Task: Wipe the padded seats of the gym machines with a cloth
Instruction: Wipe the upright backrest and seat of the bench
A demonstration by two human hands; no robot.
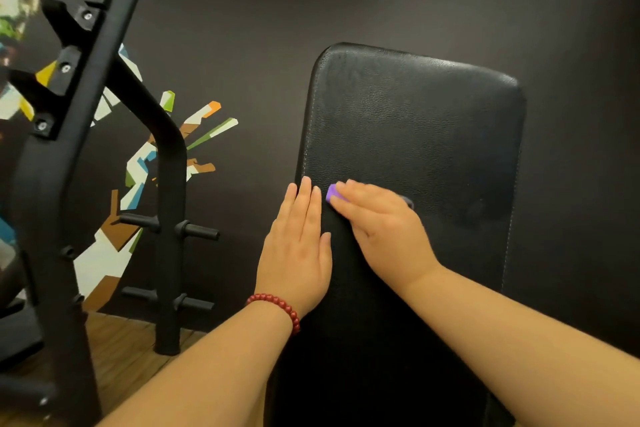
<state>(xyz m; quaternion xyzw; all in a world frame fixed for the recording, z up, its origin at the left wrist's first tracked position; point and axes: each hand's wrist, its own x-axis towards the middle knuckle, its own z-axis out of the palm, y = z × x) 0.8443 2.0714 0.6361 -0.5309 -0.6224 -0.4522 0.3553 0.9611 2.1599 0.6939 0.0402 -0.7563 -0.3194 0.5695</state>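
together on the black padded seat (415,114), both hands lay flat, fingers straight. the right hand (377,229) pressed a purple cloth (332,195) beneath it, a corner showing just right of the left hand (298,253).

The black padded seat (415,135), grained with pale stitching, stretches ahead of me; a purple cloth (331,193) peeks from under my right hand (377,229)
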